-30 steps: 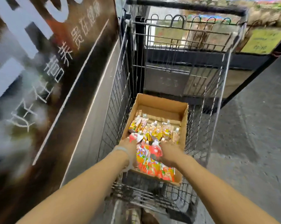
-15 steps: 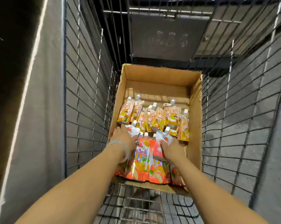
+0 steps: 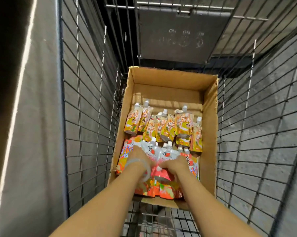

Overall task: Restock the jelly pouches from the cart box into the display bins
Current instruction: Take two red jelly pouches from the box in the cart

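Jelly pouches [image 3: 161, 156] at the box's [image 3: 211, 134] near end are gripped by both the left hand [image 3: 141, 158] and the right hand [image 3: 174, 164]; next, lift them clear toward the bins.

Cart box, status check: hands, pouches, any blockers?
Left hand and right hand both gripping red pouches in cardboard box. Yellow pouches untouched behind. Nothing in the way.

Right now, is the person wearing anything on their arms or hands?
Both forearms are bare: no sleeves and no gloves show. The left hand has a pale, see-through bangle looped round its wrist. The right hand wears nothing on its wrist or the fingers that can be seen.
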Demonstrator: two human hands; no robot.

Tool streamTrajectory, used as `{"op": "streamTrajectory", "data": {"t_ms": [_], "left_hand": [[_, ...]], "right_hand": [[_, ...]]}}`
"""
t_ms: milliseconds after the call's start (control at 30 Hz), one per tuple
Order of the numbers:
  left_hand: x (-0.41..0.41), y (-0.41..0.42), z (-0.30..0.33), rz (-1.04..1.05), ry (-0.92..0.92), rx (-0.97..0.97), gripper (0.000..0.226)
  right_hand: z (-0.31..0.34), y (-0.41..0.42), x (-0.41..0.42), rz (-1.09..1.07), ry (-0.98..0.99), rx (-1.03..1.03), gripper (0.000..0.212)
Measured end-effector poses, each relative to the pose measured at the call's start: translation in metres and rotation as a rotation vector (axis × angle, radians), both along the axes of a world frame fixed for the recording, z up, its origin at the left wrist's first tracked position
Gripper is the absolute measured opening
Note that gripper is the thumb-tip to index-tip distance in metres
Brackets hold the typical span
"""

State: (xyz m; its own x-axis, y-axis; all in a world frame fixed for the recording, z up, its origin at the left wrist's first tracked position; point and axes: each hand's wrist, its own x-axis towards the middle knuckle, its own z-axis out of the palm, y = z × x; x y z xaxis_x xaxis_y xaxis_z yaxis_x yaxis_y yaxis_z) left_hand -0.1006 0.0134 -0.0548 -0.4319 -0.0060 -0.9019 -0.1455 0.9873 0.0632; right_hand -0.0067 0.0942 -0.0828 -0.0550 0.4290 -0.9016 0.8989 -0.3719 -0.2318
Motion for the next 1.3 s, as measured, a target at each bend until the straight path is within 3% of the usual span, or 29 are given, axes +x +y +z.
{"op": "streamTrajectory", "data": {"t_ms": [33, 67, 133, 200, 267, 400, 433, 533, 633, 833, 967, 1100, 1167, 1233, 1300], "left_hand": [[-0.002, -0.003, -0.002, 0.027, -0.043, 0.017, 0.030], [-0.003, -0.006, 0.002, 0.083, -0.047, 0.049, 0.026], [-0.006, -0.011, 0.012, 0.145, -0.077, 0.092, 0.036], [-0.009, -0.015, 0.024, 0.226, -0.038, 0.163, 0.021], [-0.009, -0.019, 0.039, 0.291, -0.010, 0.227, 0.043], [-0.008, -0.022, 0.082, 0.458, -0.001, 0.408, 0.017], [-0.008, -0.021, 0.097, 0.501, -0.002, 0.450, 0.021], [0.000, -0.022, 0.133, 0.551, 0.024, 0.546, 0.029], [0.019, -0.031, 0.166, 0.625, 0.104, 0.601, 0.032], [0.113, -0.064, 0.230, 0.741, 0.305, 0.704, 0.051], [0.189, -0.101, 0.264, 0.929, 0.376, 0.769, 0.029], [0.256, -0.150, 0.287, 1.146, 0.481, 0.824, 0.061], [0.289, -0.185, 0.295, 1.244, 0.543, 0.818, 0.046], [0.325, -0.224, 0.298, 1.349, 0.605, 0.827, 0.045], [0.370, -0.264, 0.304, 1.443, 0.669, 0.829, 0.042]], "right_hand": [[0.003, -0.001, -0.001, -0.029, 0.049, -0.019, 0.021], [0.007, -0.003, 0.000, -0.040, 0.100, -0.036, 0.020], [0.022, -0.007, 0.003, -0.026, 0.195, -0.060, 0.023], [0.039, -0.007, 0.008, -0.063, 0.272, -0.081, 0.027], [0.053, -0.004, 0.010, -0.090, 0.320, -0.071, 0.031], [0.090, 0.009, 0.004, -0.036, 0.426, -0.039, 0.049], [0.101, 0.014, 0.003, -0.035, 0.445, -0.044, 0.052], [0.135, 0.027, 0.003, -0.033, 0.536, -0.042, 0.030], [0.172, 0.030, 0.013, 0.028, 0.627, -0.046, 0.031], [0.250, 0.013, 0.077, 0.255, 0.792, -0.062, 0.035], [0.283, -0.018, 0.124, 0.400, 0.841, -0.117, 0.036], [0.305, -0.066, 0.155, 0.587, 0.906, -0.151, 0.033], [0.316, -0.102, 0.171, 0.693, 0.932, -0.205, 0.035], [0.324, -0.142, 0.192, 0.806, 0.940, -0.261, 0.041], [0.333, -0.187, 0.218, 0.890, 0.925, -0.303, 0.034]]}}
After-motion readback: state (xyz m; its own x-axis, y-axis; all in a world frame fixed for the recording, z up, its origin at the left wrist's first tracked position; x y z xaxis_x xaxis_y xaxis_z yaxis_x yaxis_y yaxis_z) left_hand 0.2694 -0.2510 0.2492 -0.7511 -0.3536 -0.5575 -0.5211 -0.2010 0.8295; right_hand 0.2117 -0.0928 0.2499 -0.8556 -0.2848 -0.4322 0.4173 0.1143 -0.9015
